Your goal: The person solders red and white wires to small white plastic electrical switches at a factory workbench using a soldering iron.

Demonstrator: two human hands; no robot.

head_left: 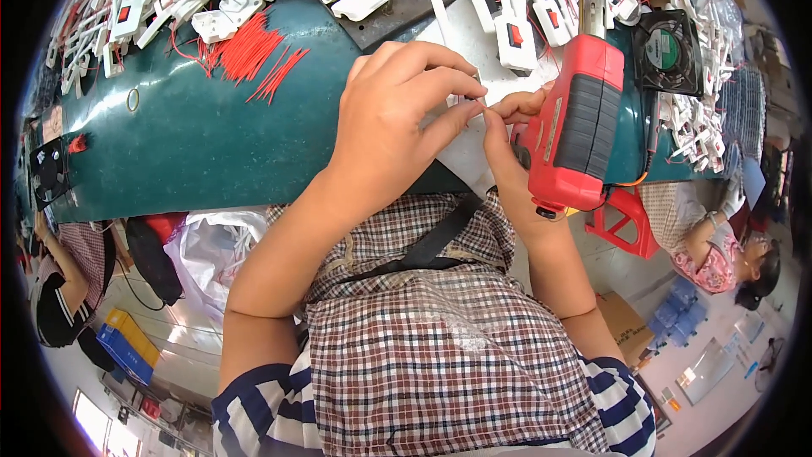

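White switch housings [519,57] crowd the far side of a green surface [186,152]

The left hand [385,114] arches in, its grip a pinch of thumb and finger meeting the fingertips of the right hand [506,152]; whatever lies between them is too small to make out. A red-and-black power tool [584,123] stands just beside the right hand, hiding part of it. Farther left, short red strands [241,51] lie heaped, a few set apart, and a rubber band [133,100] rests alone. Near the right end is a black fan [668,49] with a green hub. The person wears a checked apron [448,355] and striped sleeves [254,410]. One co-worker [715,267] appears at the right, another at the left.
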